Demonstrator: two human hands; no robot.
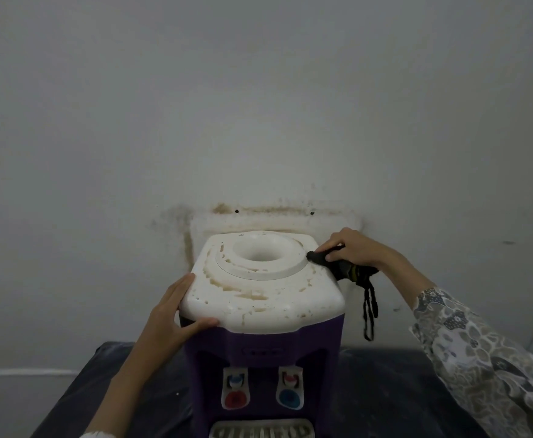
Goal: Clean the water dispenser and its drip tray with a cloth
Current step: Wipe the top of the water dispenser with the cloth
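A water dispenser (259, 295) with a stained white top and a purple body stands in front of me. A red tap and a blue tap sit on its front. Its white slotted drip tray (262, 429) shows at the bottom edge. My left hand (173, 314) rests on the top's front left corner, fingers along the side and thumb under the rim. My right hand (350, 248) grips a dark cloth (344, 267) against the top's right edge, beside the bottle collar. A frayed strand of the cloth hangs down the right side.
The dispenser stands on a dark surface (401, 390) against a grey wall (259, 105). Brown stains (259, 211) mark the wall just behind its top. A white line runs along the wall at the lower left.
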